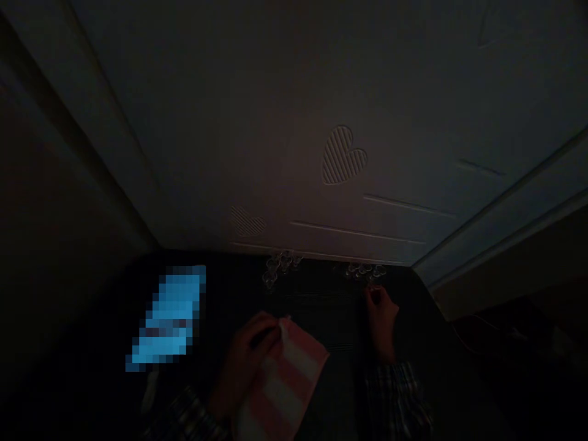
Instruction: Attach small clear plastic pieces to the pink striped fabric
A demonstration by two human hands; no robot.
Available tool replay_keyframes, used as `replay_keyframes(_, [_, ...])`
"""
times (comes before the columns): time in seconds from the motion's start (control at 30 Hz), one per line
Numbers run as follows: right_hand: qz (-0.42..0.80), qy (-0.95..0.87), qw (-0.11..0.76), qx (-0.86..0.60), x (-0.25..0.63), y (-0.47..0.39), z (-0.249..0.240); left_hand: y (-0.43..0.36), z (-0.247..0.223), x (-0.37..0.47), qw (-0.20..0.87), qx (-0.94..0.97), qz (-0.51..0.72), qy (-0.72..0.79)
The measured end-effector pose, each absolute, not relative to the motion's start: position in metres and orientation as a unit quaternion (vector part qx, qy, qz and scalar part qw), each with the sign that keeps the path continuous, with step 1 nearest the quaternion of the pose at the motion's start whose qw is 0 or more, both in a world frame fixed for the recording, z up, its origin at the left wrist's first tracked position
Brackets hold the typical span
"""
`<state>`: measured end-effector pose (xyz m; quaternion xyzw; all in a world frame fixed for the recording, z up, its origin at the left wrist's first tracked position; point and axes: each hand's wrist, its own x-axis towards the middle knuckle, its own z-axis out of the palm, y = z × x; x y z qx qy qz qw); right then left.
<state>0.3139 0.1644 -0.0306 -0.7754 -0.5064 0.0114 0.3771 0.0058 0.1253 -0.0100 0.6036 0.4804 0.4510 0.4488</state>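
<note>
The scene is very dark. A pink-and-white striped cloth [294, 367] hangs from my left hand [252, 343], whose fingers are closed on its upper corner. A tiny pale spot shows at that corner, too dim to identify. On the dark surface at the right, my right hand [382, 315] is closed in a pinch around a small clear round object [374, 286]. Just beyond its fingertips lies a group of similar clear round objects [364, 269]. Another cluster of clear round objects [281, 264] sits further left, near the back edge. Their exact kind cannot be made out.
A pale panel [257, 122] with raised hearts and lines rises behind the dark surface [316, 300]. At the left glows a blurred blue screen [174, 312], with a pale cable-like piece [149, 389] below it. A thin cord [463, 343] shows faintly at the right.
</note>
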Motion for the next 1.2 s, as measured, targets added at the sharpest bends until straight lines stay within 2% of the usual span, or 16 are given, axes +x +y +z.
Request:
replay_keyframes(0.13, [0.019, -0.479, 0.379, -0.792, 0.32, 0.166, -0.034, 0.128, -0.001, 0.005, 0.473, 0.577, 0.466, 0.475])
replay_keyframes(0.37, [0.105, -0.416, 0.512, -0.744, 0.32, 0.153, -0.033, 0.126, -0.004, 0.004, 0.487, 0.573, 0.484, 0.447])
replay_keyframes(0.5, [-0.01, -0.368, 0.603, -0.707, 0.306, 0.134, -0.021, 0.124, -0.003, 0.005, 0.477, 0.573, 0.488, 0.455])
replay_keyframes(0.57, [-0.018, -0.391, 0.613, -0.687, 0.294, 0.126, -0.016, 0.123, -0.002, 0.005, 0.468, 0.558, 0.506, 0.463])
replay_keyframes(0.63, [0.014, -0.46, 0.58, -0.672, 0.276, 0.122, -0.012, 0.122, -0.001, 0.005, 0.466, 0.533, 0.527, 0.47])
replay_keyframes(0.77, [0.13, -0.671, 0.445, -0.579, 0.233, 0.135, -0.006, 0.119, 0.0, 0.004, 0.465, 0.47, 0.567, 0.491])
replay_keyframes(0.97, [0.191, -0.791, 0.382, -0.438, 0.181, 0.17, 0.001, 0.119, -0.001, 0.004, 0.455, 0.41, 0.588, 0.528])
replay_keyframes(1.2, [0.209, -0.825, 0.328, -0.41, 0.167, 0.183, -0.005, 0.121, -0.009, 0.008, 0.377, 0.471, 0.599, 0.527])
